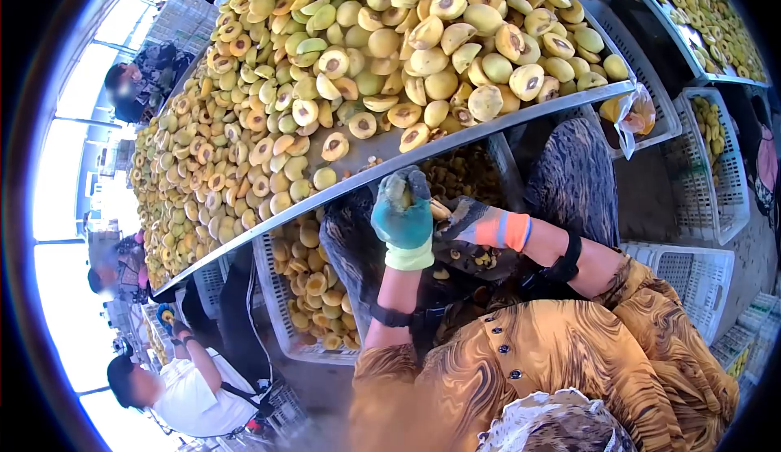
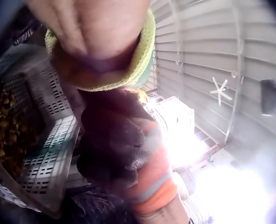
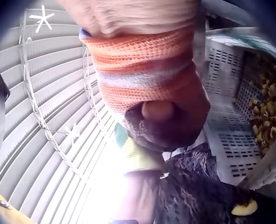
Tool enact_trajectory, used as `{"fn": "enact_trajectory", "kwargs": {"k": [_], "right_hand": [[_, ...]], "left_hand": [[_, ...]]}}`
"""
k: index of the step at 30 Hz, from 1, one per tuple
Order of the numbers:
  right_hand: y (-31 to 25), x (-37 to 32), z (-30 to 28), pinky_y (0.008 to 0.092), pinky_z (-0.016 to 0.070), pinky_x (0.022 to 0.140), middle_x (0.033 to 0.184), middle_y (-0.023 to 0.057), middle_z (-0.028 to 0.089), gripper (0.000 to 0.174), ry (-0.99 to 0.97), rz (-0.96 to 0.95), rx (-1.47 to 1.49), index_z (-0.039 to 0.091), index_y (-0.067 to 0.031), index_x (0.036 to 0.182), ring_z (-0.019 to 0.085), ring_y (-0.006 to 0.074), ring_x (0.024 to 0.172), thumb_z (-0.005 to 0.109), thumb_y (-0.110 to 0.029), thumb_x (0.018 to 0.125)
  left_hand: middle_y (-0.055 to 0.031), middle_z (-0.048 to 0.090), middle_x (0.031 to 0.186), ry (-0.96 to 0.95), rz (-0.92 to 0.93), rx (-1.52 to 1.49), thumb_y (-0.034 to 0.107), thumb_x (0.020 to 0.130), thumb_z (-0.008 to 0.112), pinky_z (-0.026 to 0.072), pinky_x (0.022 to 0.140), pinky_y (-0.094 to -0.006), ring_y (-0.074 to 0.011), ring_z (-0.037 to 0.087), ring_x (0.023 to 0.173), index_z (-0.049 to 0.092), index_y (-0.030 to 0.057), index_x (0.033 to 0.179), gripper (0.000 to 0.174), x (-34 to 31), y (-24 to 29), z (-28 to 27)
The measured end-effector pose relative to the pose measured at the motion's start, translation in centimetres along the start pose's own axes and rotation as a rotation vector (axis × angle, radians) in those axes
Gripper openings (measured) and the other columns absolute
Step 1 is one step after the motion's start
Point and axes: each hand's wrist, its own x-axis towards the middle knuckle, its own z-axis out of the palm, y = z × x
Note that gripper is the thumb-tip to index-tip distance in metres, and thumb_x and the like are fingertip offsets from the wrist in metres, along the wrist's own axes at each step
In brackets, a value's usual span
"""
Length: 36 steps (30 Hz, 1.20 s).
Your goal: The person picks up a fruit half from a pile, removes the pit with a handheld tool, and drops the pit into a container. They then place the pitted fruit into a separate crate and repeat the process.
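My left hand (image 1: 403,220), in a teal glove with grey fingertips, curls round a yellowish fruit (image 1: 405,200), mostly hidden by the fingers. Close against it is my right hand (image 1: 480,226), in an orange and dark grey glove. A rounded tan handle end (image 3: 158,111) sticks out of my right fist in the right wrist view; its other end is hidden. Both hands meet over the lap, just below the metal rim (image 1: 390,167) of a table. Halved yellow peaches (image 1: 439,61), many showing brown centres, are heaped on that table.
A white crate (image 1: 277,289) of peach halves stands left of my legs. Beyond the hands is a crate with brown scraps (image 1: 464,177). Another white crate (image 1: 679,277) is at the right. A plastic bag (image 1: 630,117) hangs at the table's corner. A person in white (image 1: 191,399) sits at left.
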Motion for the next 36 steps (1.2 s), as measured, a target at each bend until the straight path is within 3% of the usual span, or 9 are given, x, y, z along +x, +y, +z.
{"fn": "enact_trajectory", "kwargs": {"k": [8, 12, 15, 17, 21, 25, 31, 35, 36], "right_hand": [[-1.8, -1.0, -0.1, 0.025, 0.0369, 0.04, 0.055, 0.0007, 0.055, 0.028, 0.028, -0.031, -0.064, 0.064, -0.0023, 0.078, 0.049, 0.0078, 0.046, 0.063, -0.029, 0.087], [-2.8, -2.0, -0.5, 0.0214, 0.032, 0.04, 0.053, -0.0043, 0.049, 0.023, -0.127, 0.185, 0.318, 0.059, -0.0082, 0.074, 0.045, 0.0056, 0.046, 0.063, -0.027, 0.087], [-1.0, -2.0, -0.6, 0.0195, 0.0269, 0.037, 0.055, -0.0088, 0.038, 0.016, -0.578, 0.328, 0.906, 0.053, -0.012, 0.079, 0.035, 0.0039, 0.042, 0.056, -0.022, 0.092], [-1.0, -1.9, 0.0, 0.0192, 0.0264, 0.036, 0.055, -0.0085, 0.038, 0.014, -0.646, 0.361, 1.012, 0.055, -0.0079, 0.085, 0.035, 0.0032, 0.041, 0.055, -0.019, 0.093], [-1.8, -1.9, 0.4, 0.0192, 0.0259, 0.035, 0.054, -0.0078, 0.041, 0.021, -0.556, 0.288, 0.991, 0.062, 0.0011, 0.097, 0.037, 0.0022, 0.039, 0.06, -0.018, 0.09], [-0.7, -2.0, -0.2, 0.0194, 0.0272, 0.033, 0.056, -0.005, 0.042, 0.028, -0.728, 0.229, 1.074, 0.051, 0.0082, 0.109, 0.038, 0.0028, 0.039, 0.056, -0.014, 0.094], [5.1, -0.3, 2.0, 0.0292, 0.0429, 0.092, 0.071, 0.0066, 0.06, 0.028, -0.804, -0.115, 0.889, 0.054, 0.0003, 0.109, 0.058, 0.0164, 0.068, 0.059, -0.02, 0.091], [2.5, -0.5, 1.3, 0.0222, 0.0338, 0.037, 0.059, -0.0015, 0.048, 0.034, -0.948, 0.328, 1.698, 0.055, 0.0003, 0.106, 0.041, 0.0072, 0.04, 0.061, -0.03, 0.09], [-0.8, -1.6, 0.4, 0.021, 0.0305, 0.035, 0.058, -0.0028, 0.046, 0.033, -0.591, 0.109, 1.424, 0.055, 0.0, 0.106, 0.039, 0.006, 0.04, 0.06, -0.028, 0.091]], "left_hand": [[-0.0133, 0.066, 0.083, -0.172, 0.082, 0.168, 0.008, 0.079, 0.071, 0.0518, 0.068, -0.0305, -0.0259, 0.066, 0.072, 0.067, 0.001, 0.087, 0.011, 0.4, 0.4, -1.7], [-0.0034, 0.065, 0.074, -0.323, -0.698, -0.414, 0.022, 0.09, 0.064, 0.0458, 0.059, -0.0248, -0.0124, 0.059, 0.064, 0.069, 0.0018, 0.088, 0.021, 0.4, -1.1, -2.6], [-0.0005, 0.063, 0.072, -0.528, -0.537, -0.391, 0.028, 0.092, 0.062, 0.0423, 0.056, -0.023, -0.0083, 0.054, 0.062, 0.07, 0.0017, 0.09, 0.028, 0.6, 0.1, -3.9], [-0.0028, 0.064, 0.074, -0.646, -0.489, -0.331, 0.033, 0.092, 0.061, 0.0444, 0.058, -0.024, -0.01, 0.056, 0.062, 0.07, 0.0015, 0.092, 0.033, 1.4, 0.3, -5.0], [-0.0054, 0.065, 0.075, -0.274, -0.079, -0.012, 0.025, 0.091, 0.062, 0.0478, 0.062, -0.0261, -0.013, 0.06, 0.065, 0.069, 0.0007, 0.093, 0.025, 1.1, 2.8, -3.9], [-0.007, 0.065, 0.079, -0.439, 0.321, 0.035, 0.013, 0.087, 0.062, 0.0485, 0.064, -0.0264, -0.0142, 0.061, 0.067, 0.069, 0.0, 0.092, 0.016, 2.4, 3.0, -4.1], [-0.011, 0.068, 0.086, -0.667, -0.641, -0.706, 0.023, 0.094, 0.051, 0.0527, 0.07, -0.0303, -0.0201, 0.066, 0.078, 0.067, -0.003, 0.095, 0.03, 1.4, 4.0, -5.1], [-0.0136, 0.067, 0.095, 0.036, -0.796, -1.021, 0.022, 0.1, 0.042, 0.0557, 0.075, -0.0361, -0.0216, 0.066, 0.08, 0.065, -0.0036, 0.097, 0.035, -0.7, 1.6, -4.1], [-0.0124, 0.066, 0.094, 0.093, -0.694, -0.834, 0.02, 0.1, 0.043, 0.0556, 0.075, -0.0356, -0.0213, 0.066, 0.08, 0.065, -0.0028, 0.097, 0.032, 0.4, 2.2, -4.6]]}}
